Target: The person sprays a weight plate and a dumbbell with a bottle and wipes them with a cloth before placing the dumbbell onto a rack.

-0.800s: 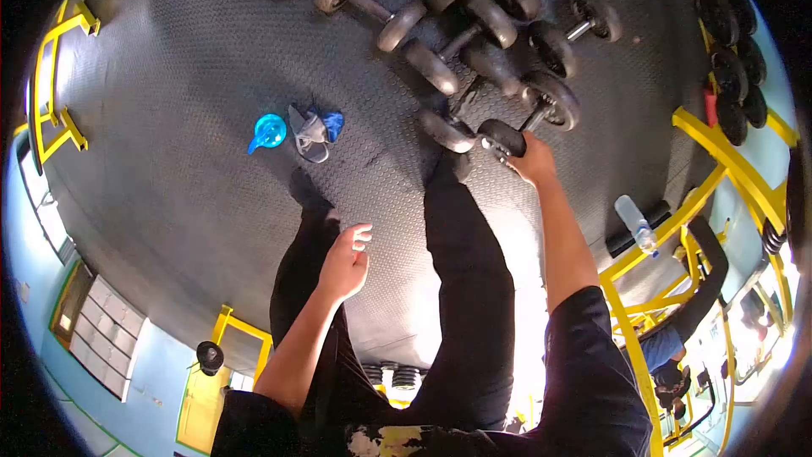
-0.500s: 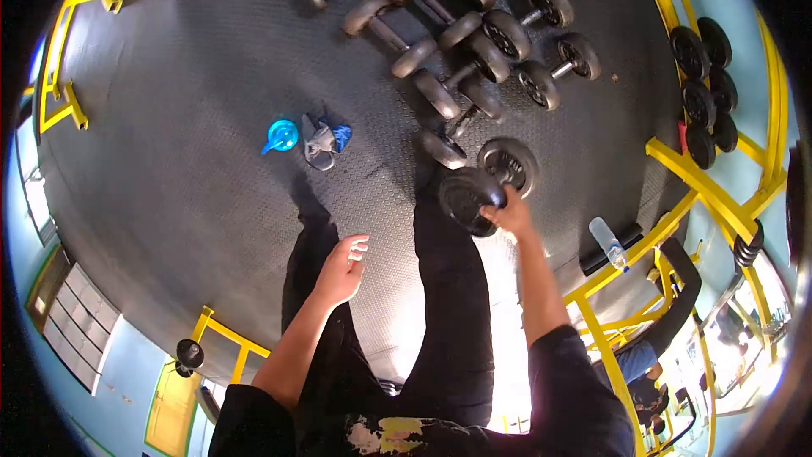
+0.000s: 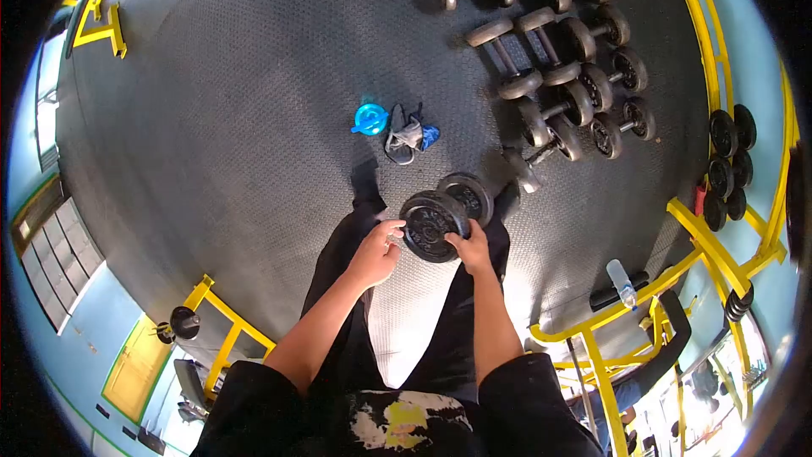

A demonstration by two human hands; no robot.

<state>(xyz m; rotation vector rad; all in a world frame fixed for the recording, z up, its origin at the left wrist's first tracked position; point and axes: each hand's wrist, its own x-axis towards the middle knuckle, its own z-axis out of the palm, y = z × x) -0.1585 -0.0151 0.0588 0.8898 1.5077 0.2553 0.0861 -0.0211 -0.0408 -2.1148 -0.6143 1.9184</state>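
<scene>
A black dumbbell [image 3: 433, 227] is held in front of my legs, its near round end facing up at me and the far end [image 3: 470, 195] showing behind it. My right hand [image 3: 474, 247] grips the near end at its lower right rim, thumb across the face and fingers hidden behind. At the left rim of the same end is my left hand [image 3: 376, 256], fingers apart and fingertips right beside the edge. The handle between the two ends is hidden.
Several dumbbells [image 3: 550, 44] lie in rows on the black mat at upper right. A blue jug [image 3: 370, 119] and a grey shoe-like item [image 3: 401, 137] lie ahead. A yellow rack [image 3: 719, 245], plates [image 3: 722, 132] and a clear bottle [image 3: 621, 282] are at right.
My right hand has brought the dumbbell left, between my legs. My left hand has moved right and up to its left rim. The view has turned, shifting the floor items rightward.
</scene>
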